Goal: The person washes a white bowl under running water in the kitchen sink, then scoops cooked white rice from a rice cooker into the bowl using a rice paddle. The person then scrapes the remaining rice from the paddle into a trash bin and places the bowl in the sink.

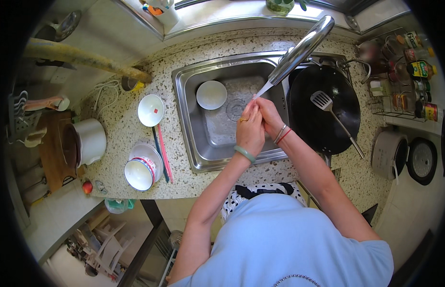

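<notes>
My left hand [251, 131], with a ring and a pale green bangle, is pressed against my right hand [270, 114], which has a red cord at its wrist. Both are closed together over the steel sink [185, 119]; whether anything lies between them is hidden. A thin stream of water [264, 90] runs onto them from the chrome faucet [301, 50]. Left of my hands, a white bowl [212, 94] rests in the sink. Just to the right, a black wok [311, 126] covers the sink's right side, with a slotted metal spatula [344, 126] lying in it.
Left of the sink stand a white bowl [150, 110], stacked bowls [138, 174] and chopsticks [164, 155]. A white pot [93, 138] is at the far left. A jar rack [399, 115] and an appliance with a round black opened lid [421, 161] are at the right.
</notes>
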Motion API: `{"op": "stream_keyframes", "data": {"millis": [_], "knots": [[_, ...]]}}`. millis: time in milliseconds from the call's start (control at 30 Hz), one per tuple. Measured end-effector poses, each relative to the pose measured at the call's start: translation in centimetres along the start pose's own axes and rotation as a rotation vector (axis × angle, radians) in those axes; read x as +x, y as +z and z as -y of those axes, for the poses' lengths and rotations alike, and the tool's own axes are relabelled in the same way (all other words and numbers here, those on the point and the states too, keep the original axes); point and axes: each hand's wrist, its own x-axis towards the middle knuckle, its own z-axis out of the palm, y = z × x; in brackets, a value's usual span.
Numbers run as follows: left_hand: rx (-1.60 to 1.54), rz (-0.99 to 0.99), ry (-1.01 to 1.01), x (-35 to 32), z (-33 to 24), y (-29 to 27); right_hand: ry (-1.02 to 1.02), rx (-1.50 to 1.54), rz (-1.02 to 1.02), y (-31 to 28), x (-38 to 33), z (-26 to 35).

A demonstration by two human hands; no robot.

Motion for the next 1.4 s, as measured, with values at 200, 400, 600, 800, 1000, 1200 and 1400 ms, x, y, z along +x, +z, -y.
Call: {"op": "stream_keyframes", "data": {"millis": [200, 400, 600, 800, 1000, 1200, 1400], "knots": [[-1.073, -0.202, -0.835, -2.2, 7.0, 1.6, -0.010, 0.049, 0.008, 0.4, 0.4, 3.5], [-1.228, -0.484, -1.431, -3.7, 21.9, 7.2, 0.143, 0.287, 0.059, -0.4, 4.0, -0.5], [-1.429, -0.519, -1.400, -1.6, 28.3, 10.1, 0.177, 0.290, 0.069, -0.8, 4.9, -1.6], [-1.334, -0.549, -1.345, -1.1, 28.6, 11.0, 0.212, 0.217, 0.051, -0.8, 5.7, -1.1], [-1.265, -0.332, -1.288, -1.2, 19.9, 9.4, 0.131, -0.431, -0.253, -1.9, 5.9, -2.6], [-1.085, -0.148, -1.246, -1.9, 11.6, 7.8, -0.066, -0.783, -0.170, -2.5, 2.6, -3.4], [-0.151, 0.103, -0.808, 0.0, 12.5, 6.7, -0.202, -0.974, -0.289, -3.9, -0.1, -4.4]]}}
